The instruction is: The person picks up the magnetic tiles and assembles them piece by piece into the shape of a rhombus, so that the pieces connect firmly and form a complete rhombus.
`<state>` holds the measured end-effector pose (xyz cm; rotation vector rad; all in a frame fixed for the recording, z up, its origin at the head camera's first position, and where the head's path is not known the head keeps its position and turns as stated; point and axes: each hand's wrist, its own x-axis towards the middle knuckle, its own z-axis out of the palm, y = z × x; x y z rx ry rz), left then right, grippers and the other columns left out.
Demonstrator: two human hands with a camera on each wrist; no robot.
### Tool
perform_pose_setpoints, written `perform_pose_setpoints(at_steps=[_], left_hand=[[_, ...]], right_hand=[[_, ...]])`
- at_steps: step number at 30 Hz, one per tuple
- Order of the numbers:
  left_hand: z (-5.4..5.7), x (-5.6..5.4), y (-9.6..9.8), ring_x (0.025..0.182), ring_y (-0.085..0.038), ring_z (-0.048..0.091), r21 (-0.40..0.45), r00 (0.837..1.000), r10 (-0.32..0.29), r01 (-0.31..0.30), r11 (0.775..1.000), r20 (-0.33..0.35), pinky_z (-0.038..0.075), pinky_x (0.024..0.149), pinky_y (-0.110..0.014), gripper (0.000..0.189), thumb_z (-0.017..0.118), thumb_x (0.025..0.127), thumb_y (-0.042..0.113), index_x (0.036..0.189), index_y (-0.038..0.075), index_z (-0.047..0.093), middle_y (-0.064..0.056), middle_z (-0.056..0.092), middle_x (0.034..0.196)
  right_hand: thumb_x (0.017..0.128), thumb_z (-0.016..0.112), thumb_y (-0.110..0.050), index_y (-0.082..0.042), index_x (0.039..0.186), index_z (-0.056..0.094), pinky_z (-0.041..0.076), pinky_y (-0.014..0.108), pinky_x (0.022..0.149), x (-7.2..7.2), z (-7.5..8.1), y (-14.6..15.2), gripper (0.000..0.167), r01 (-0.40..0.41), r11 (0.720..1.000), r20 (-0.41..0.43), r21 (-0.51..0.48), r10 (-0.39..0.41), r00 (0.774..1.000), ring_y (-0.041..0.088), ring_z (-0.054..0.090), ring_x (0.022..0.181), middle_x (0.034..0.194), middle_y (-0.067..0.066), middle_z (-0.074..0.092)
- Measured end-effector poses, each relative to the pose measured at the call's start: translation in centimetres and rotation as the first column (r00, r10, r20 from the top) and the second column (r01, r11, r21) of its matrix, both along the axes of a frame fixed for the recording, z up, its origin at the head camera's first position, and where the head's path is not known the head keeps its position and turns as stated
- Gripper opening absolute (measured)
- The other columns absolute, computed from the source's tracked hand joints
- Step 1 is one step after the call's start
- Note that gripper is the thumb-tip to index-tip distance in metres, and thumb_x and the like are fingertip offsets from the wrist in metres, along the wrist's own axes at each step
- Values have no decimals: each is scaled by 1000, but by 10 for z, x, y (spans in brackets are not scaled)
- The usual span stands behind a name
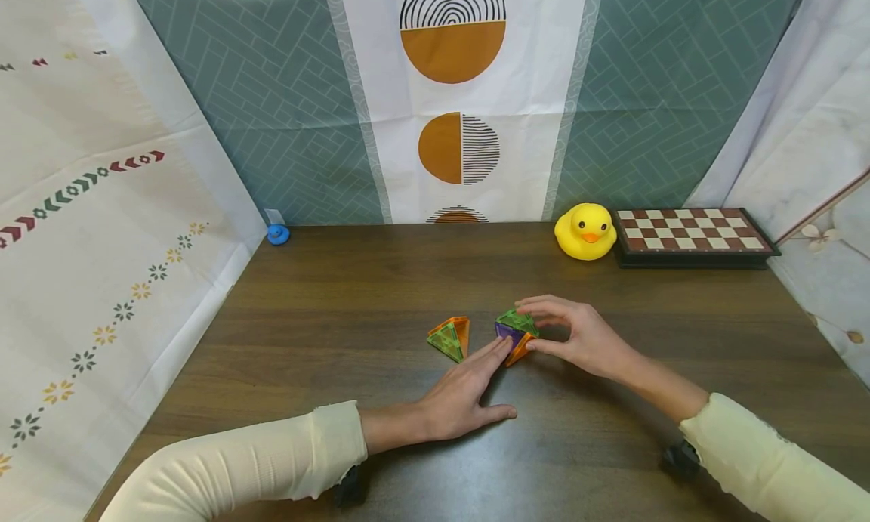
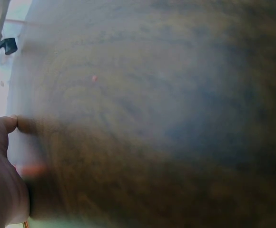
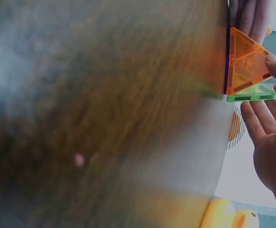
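Note:
A small group of translucent triangular magnetic tiles lies on the wooden table in front of me: a purple tile (image 1: 504, 331) flat, with a green tile (image 1: 518, 321) and an orange tile (image 1: 519, 351) standing up along its sides. My left hand (image 1: 462, 401) reaches in from the near side with straight fingers, their tips on the purple tile. My right hand (image 1: 578, 337) pinches the group from the right, thumb at the orange tile (image 3: 247, 61) and fingers at the green tile (image 3: 250, 95). Just left stands another joined green and orange tile piece (image 1: 448, 339).
Toward the back edge sit a yellow rubber duck (image 1: 586, 232) and a checkered game board box (image 1: 693, 239) at the right. A small blue duck (image 1: 277, 234) stands in the back left corner. Patterned cloths hang around the table (image 1: 326, 295).

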<state>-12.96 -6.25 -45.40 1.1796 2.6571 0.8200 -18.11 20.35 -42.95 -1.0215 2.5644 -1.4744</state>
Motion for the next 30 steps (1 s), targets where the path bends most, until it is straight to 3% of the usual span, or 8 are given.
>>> perform_pose_setpoints(at_steps=[13, 30], left_hand=[[0, 0, 0, 160, -25, 23, 0, 1000, -9, 9, 1000, -16, 29, 126, -43, 96, 77, 99, 41, 167, -2, 23, -17, 23, 174], [1, 0, 0, 160, -25, 23, 4, 1000, -5, 5, 1000, -10, 29, 126, -43, 97, 78, 98, 40, 167, -2, 24, -18, 24, 173]], right_hand=[[84, 87, 4, -4, 127, 73, 62, 48, 90, 4, -6, -6, 45, 33, 999, -109, -21, -35, 993, 29, 70, 118, 137, 10, 69], [84, 86, 7, -5, 123, 76, 62, 46, 90, 9, -4, -11, 42, 74, 997, -155, 21, -70, 985, 27, 71, 117, 136, 8, 70]])
